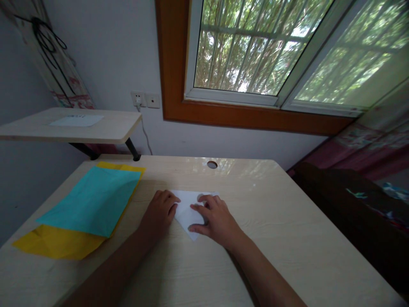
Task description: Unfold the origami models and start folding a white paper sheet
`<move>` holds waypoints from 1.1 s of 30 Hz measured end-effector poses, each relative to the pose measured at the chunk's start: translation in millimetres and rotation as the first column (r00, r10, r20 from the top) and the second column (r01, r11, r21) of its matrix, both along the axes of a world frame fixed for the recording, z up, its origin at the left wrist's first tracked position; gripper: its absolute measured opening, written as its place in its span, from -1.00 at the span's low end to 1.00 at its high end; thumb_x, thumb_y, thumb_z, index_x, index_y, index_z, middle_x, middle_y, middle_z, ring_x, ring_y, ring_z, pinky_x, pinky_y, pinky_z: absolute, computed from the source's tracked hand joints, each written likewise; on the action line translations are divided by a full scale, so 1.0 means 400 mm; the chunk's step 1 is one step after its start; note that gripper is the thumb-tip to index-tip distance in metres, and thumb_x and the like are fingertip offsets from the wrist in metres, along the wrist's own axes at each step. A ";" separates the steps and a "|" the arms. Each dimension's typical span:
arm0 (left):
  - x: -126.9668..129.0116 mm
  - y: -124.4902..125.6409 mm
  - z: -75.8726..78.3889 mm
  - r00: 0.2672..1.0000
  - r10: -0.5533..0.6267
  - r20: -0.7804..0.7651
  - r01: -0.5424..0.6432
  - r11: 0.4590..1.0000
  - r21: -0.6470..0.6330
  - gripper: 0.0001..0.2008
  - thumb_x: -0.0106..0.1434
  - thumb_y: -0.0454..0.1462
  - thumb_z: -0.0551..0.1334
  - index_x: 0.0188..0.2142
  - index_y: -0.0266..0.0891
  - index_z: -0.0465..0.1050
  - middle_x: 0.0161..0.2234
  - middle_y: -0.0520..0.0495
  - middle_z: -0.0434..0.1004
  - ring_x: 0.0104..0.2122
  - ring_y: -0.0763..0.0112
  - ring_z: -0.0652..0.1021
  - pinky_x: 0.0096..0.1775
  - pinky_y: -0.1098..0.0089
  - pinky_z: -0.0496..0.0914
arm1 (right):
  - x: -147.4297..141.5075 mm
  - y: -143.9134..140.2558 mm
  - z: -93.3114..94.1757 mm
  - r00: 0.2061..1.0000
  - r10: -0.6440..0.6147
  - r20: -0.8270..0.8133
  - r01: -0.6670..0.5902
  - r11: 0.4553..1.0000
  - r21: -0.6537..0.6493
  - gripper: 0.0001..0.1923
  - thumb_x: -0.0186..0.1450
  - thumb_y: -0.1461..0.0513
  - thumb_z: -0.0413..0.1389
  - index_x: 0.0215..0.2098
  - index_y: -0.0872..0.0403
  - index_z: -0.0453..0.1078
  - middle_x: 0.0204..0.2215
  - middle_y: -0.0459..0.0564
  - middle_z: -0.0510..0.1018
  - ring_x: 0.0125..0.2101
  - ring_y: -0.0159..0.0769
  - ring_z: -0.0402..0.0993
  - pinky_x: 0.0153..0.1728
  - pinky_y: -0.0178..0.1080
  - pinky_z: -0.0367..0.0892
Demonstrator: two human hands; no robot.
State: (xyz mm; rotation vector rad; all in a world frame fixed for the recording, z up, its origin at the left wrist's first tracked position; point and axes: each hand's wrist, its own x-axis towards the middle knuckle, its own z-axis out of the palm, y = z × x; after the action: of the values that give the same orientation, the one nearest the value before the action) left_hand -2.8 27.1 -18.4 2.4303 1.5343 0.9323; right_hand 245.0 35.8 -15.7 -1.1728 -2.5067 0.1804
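Observation:
A white sheet of paper (pixel 186 212), folded to a triangle-like shape with one point towards me, lies flat on the desk. My left hand (pixel 161 209) is at its left corner, fingers curled and close together, thumb near the index finger at the paper's edge. My right hand (pixel 213 217) rests over the paper's right side with thumb and fingers spread apart, fingertips on the sheet. It covers much of the right part of the paper.
To the left, a turquoise sheet (pixel 96 200) lies on a yellow sheet (pixel 60 243). A raised shelf (pixel 118 125) holds a white paper slip (pixel 76 120). The wooden desk (pixel 287 230) has a round cable hole (pixel 212 164) near its back edge, below a window (pixel 249 55).

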 end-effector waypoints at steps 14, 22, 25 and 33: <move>0.026 -0.028 -0.020 0.934 -0.307 -0.186 0.309 0.951 -0.020 -0.60 0.43 -0.29 0.12 0.23 -0.16 0.36 0.22 -0.17 0.44 0.25 0.24 0.39 0.28 0.04 0.26 | 0.004 0.012 -0.016 0.979 -0.202 0.014 0.200 0.976 0.084 -0.43 0.23 -0.13 0.26 0.14 -0.11 0.45 0.06 0.18 0.41 -0.08 0.01 0.35 -0.12 0.04 0.36; 0.032 -0.027 -0.015 0.957 -0.149 -0.251 0.142 0.989 -0.046 -0.62 0.46 -0.25 0.09 0.21 -0.20 0.38 0.26 -0.18 0.38 0.28 0.15 0.36 0.29 -0.10 0.16 | 0.007 0.014 -0.026 0.982 -0.187 -0.037 0.190 0.975 0.113 -0.43 0.23 -0.11 0.27 0.13 -0.10 0.46 0.05 0.18 0.42 -0.10 0.01 0.35 -0.10 0.08 0.36; 0.029 -0.025 -0.004 0.962 -0.067 -0.265 0.051 0.996 -0.068 -0.63 0.46 -0.24 0.07 0.20 -0.18 0.39 0.26 -0.17 0.38 0.30 0.09 0.33 0.29 -0.19 0.11 | 0.006 0.012 -0.024 0.980 -0.196 -0.021 0.197 0.976 0.096 -0.44 0.24 -0.11 0.27 0.13 -0.10 0.45 0.07 0.17 0.41 -0.08 0.02 0.34 -0.09 0.09 0.36; 0.007 -0.015 -0.013 0.954 0.131 -0.271 -0.139 0.990 -0.009 -0.58 0.43 -0.21 0.09 0.26 -0.08 0.31 0.31 -0.16 0.31 0.35 -0.09 0.20 0.24 -0.31 0.07 | 0.001 0.007 -0.021 0.981 -0.191 -0.015 0.192 0.980 0.060 -0.41 0.22 -0.11 0.28 0.15 -0.10 0.44 0.09 0.18 0.39 -0.07 0.02 0.35 -0.08 0.09 0.35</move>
State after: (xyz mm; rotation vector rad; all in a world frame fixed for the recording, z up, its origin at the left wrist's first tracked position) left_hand -0.2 21.1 -23.6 2.5441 1.8080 0.6110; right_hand 245.2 38.4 -24.1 -1.3755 -2.3561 0.0575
